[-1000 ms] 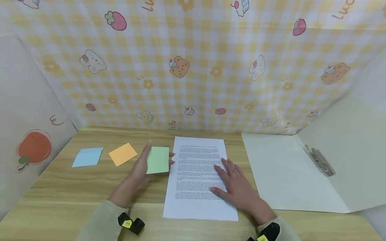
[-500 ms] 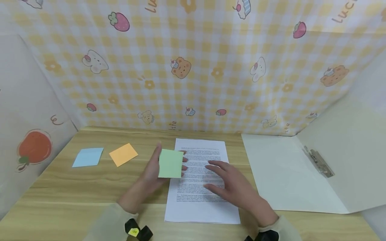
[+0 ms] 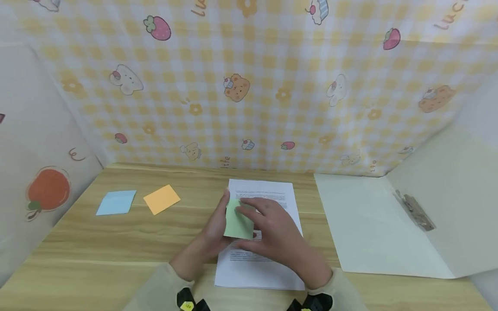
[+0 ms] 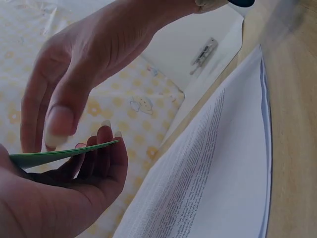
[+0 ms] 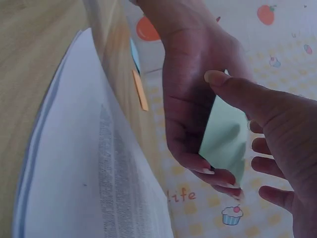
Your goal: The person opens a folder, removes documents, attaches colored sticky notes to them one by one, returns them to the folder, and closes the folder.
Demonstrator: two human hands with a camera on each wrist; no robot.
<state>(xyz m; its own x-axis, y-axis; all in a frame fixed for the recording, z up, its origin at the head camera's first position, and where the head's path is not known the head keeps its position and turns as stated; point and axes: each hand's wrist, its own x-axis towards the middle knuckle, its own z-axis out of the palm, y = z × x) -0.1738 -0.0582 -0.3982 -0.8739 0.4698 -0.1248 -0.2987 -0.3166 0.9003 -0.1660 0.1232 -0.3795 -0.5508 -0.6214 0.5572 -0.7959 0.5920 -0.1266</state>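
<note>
A pad of light green sticky notes [image 3: 236, 225] is held in my left hand [image 3: 215, 228], above the printed sheets. In the left wrist view the pad [image 4: 59, 154] is seen edge-on, lying across the palm with the fingers curled up around its far edge. My right hand [image 3: 282, 231] hovers over the pad's right side, fingers spread and slightly bent. Its thumb and fingers hold nothing; whether a fingertip brushes the pad is hard to tell. Under both hands lies the stack of printed paper [image 3: 258, 276], partly covered by them.
To the left on the wooden table [image 3: 116, 246] lie a blue sticky note pad [image 3: 116, 203] and an orange one [image 3: 161, 199]. An opened white file folder [image 3: 369, 233] with a metal clip [image 3: 416, 211] occupies the right. A yellow checked cloth [image 3: 210, 52] hangs behind.
My left hand has carried the green pad rightwards over the printed paper. My right hand has lifted off the paper and moved left to the pad.
</note>
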